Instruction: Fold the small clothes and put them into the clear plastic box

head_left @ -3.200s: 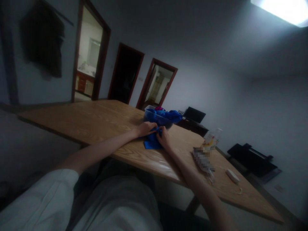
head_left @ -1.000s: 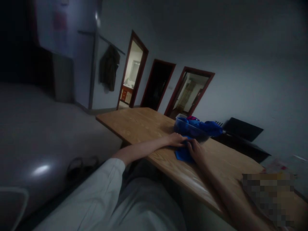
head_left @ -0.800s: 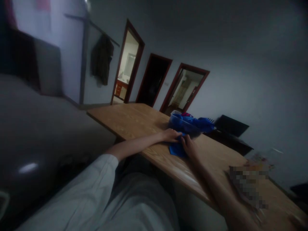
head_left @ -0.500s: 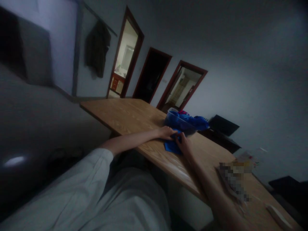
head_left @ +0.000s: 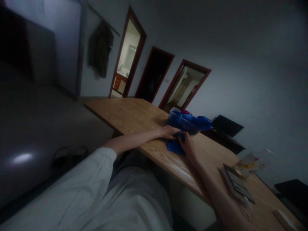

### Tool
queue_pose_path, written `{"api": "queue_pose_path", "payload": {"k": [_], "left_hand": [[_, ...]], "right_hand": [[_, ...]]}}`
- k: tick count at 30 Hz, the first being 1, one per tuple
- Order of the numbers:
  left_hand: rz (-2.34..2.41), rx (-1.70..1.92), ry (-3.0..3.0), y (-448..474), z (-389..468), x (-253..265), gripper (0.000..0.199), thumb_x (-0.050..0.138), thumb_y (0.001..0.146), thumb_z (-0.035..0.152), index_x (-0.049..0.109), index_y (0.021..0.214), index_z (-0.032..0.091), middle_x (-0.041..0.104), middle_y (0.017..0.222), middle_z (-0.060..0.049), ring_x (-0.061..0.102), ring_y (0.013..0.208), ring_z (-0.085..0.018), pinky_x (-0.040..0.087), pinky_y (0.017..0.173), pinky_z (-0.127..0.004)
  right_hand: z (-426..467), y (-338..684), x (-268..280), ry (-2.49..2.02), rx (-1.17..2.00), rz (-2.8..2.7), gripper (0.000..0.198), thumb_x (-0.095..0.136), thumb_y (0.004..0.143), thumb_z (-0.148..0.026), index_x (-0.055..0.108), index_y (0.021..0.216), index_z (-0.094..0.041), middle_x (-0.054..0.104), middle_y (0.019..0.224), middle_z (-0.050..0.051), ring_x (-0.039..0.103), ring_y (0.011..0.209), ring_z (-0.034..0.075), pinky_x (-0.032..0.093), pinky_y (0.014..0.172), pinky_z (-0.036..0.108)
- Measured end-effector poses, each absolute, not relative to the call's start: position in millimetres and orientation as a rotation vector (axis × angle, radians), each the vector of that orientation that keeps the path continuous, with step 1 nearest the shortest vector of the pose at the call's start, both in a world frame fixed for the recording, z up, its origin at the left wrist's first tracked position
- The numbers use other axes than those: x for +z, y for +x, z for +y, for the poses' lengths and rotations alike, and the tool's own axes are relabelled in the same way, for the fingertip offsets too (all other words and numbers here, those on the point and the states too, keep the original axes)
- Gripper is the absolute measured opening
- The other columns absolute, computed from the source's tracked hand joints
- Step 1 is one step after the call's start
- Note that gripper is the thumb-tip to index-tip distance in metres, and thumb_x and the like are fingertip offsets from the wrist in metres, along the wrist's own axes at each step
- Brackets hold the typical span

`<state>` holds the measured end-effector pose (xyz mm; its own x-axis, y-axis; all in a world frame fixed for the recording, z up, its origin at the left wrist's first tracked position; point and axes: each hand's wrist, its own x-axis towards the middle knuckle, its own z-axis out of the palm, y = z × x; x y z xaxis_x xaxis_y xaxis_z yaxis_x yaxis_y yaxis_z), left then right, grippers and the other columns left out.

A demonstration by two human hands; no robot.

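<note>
A small piece of blue cloth (head_left: 176, 147) lies flat near the table's front edge, partly covered by my hands. My left hand (head_left: 169, 132) reaches in from the left, its fingers closed at the cloth's upper side. From the right, my right hand (head_left: 188, 143) pinches the same cloth with bent fingers, close to the left fingertips. Just behind them stands a clear plastic tub (head_left: 175, 110), heaped with crumpled blue fabric (head_left: 199, 122) and a bit of pink. The picture is dim, so finer folds cannot be made out.
The wooden table (head_left: 120, 112) runs diagonally from back left to front right. On its right part lie a dark-framed flat device (head_left: 238, 183), a clear bag with coloured print (head_left: 252, 163) and a pale slim object (head_left: 285, 219). A dark jacket (head_left: 99, 48) hangs on the wall.
Both hands stay on the blue cloth; the right fingers have shifted slightly over it. The whole view has moved a little, so the table appears farther right.
</note>
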<state>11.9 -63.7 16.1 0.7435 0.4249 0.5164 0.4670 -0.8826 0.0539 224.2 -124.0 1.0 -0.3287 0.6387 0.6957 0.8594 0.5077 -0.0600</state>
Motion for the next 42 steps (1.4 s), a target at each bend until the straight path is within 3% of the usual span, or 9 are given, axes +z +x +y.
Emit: {"api": "queue_pose_path", "payload": {"k": [4,10,14,23,35,42], "left_hand": [[-0.767,-0.829,-2.825,12,-65,17,0.041,0.058,0.098,0.041,0.052,0.132,0.020,0.069,0.128,-0.013,0.072,0.106,-0.030,0.053,0.083,-0.034],[-0.764,-0.818,-2.810,11,-68,20,0.042,0.061,0.095,0.040,0.050,0.130,0.020,0.072,0.117,-0.013,0.074,0.101,-0.031,0.054,0.082,-0.036],[-0.806,-0.722,-2.837,11,-64,17,0.045,0.064,0.092,0.042,0.052,0.130,0.021,0.074,0.114,-0.013,0.074,0.100,-0.033,0.054,0.083,-0.037],[-1.114,-0.563,-3.011,11,-53,13,0.081,0.053,0.085,0.081,0.048,0.140,0.022,0.073,0.124,-0.017,0.072,0.111,-0.035,0.054,0.092,-0.040],[-0.963,-0.601,-2.877,13,-47,6,0.052,0.054,0.094,0.063,0.063,0.129,0.027,0.077,0.113,-0.008,0.074,0.099,-0.028,0.054,0.084,-0.033],[-0.992,-0.572,-2.871,12,-49,9,0.049,0.056,0.092,0.063,0.066,0.125,0.028,0.077,0.113,-0.008,0.074,0.100,-0.028,0.054,0.081,-0.032]], "right_hand": [[-126,223,2,-1.263,-0.398,-1.999,0.040,0.045,0.104,-0.054,0.058,0.118,-0.019,0.073,0.103,0.012,0.069,0.089,0.028,0.049,0.077,0.036],[-120,229,-1,-1.365,-0.473,-2.036,0.046,0.037,0.105,-0.056,0.062,0.093,-0.020,0.070,0.084,0.010,0.065,0.073,0.025,0.043,0.066,0.032],[-115,232,-4,-1.307,-0.460,-2.107,0.042,0.045,0.103,-0.057,0.066,0.099,-0.020,0.072,0.089,0.009,0.065,0.075,0.024,0.046,0.069,0.033],[-122,226,1,-1.182,-0.532,-2.162,0.035,0.046,0.105,-0.050,0.066,0.112,-0.021,0.069,0.108,0.011,0.066,0.097,0.027,0.052,0.086,0.038],[-121,230,4,-1.223,-0.505,-2.105,0.035,0.036,0.109,-0.042,0.063,0.105,-0.020,0.070,0.100,0.011,0.065,0.084,0.023,0.047,0.076,0.033],[-122,228,7,-1.200,-0.596,-2.178,0.030,0.041,0.107,-0.038,0.064,0.101,-0.019,0.070,0.096,0.010,0.065,0.079,0.022,0.048,0.070,0.033]]}}
